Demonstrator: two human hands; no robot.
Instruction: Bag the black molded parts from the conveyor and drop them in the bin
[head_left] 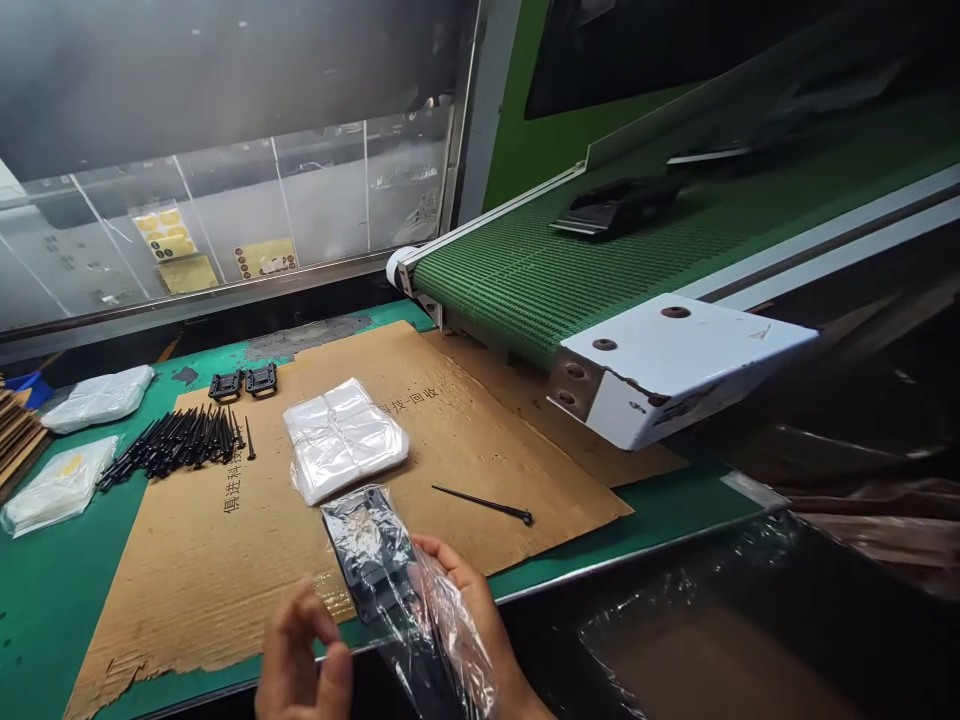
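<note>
My right hand (469, 610) grips a clear plastic bag (457, 625) with a flat black plastic part (367, 550) inside it, held over the front edge of the table. Left of the bag, my left hand (304, 655) is apart from it, fingers curled loosely with a gap to the thumb and nothing between them. Just beyond the bagged part lies a stack of clear plastic bags (345, 440) on a cardboard sheet (247, 590). To the right on the cardboard rests a single thin black plastic pin (484, 503).
A pile of black pins (184, 440) and two small black frames (244, 383) lie further left. More bag stacks (101, 397) sit on the green table (34, 590). A green conveyor belt (517, 275) slopes down from the right, carrying black parts (615, 205); its white end block (682, 360) juts over the table.
</note>
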